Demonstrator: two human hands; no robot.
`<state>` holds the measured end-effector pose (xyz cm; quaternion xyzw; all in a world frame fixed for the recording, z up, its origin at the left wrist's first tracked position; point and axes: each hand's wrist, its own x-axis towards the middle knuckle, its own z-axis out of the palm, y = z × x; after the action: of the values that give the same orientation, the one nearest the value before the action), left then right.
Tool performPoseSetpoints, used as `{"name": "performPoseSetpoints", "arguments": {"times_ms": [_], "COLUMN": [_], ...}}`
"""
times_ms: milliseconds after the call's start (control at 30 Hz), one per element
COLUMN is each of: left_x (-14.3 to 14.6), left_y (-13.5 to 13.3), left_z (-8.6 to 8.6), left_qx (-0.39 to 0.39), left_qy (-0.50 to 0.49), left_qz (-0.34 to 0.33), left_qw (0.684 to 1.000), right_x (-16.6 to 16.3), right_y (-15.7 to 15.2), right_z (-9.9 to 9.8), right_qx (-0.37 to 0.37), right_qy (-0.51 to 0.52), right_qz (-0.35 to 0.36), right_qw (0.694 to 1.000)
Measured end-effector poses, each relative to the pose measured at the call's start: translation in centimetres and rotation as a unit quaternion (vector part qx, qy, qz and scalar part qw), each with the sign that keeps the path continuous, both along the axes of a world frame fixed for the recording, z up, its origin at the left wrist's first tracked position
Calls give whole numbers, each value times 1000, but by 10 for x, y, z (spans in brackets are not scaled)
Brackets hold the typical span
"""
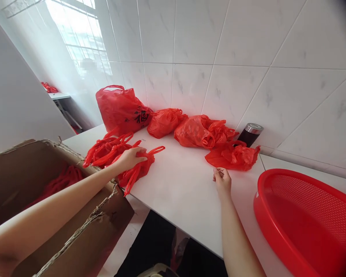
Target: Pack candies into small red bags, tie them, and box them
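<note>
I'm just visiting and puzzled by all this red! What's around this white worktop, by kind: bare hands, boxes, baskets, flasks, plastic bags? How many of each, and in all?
Bare hands: 2 (left hand, right hand)
Cardboard box: 1
Red basket: 1
Dark flask: 1
Red plastic bags: too overlapped to count
Total, bags left out: 5

Between the left hand [131, 158] and right hand [223, 181], white tabletop [178, 177] is leaving a passage — red bags [190, 132] are lining the wall [190, 30] side, the red basket [265, 215] is blocking the right, the cardboard box [115, 219] crowding the left.
</note>
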<state>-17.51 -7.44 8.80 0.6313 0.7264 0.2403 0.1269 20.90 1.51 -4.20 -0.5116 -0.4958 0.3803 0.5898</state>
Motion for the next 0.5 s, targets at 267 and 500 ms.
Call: {"name": "performPoseSetpoints", "arguments": {"times_ms": [267, 500], "left_x": [6, -18], "left_y": [-12, -41], "left_z": [-15, 60], "left_qx": [-50, -76], "left_qy": [62, -104], "left_qz": [30, -12], "left_qw": [996, 992], "right_x": [0, 1], "right_y": [-6, -6], "right_z": [3, 3], "right_qx": [-4, -8], "right_qy": [-42, -57], "right_qz": [7, 6], "right_qw": [999, 998]}}
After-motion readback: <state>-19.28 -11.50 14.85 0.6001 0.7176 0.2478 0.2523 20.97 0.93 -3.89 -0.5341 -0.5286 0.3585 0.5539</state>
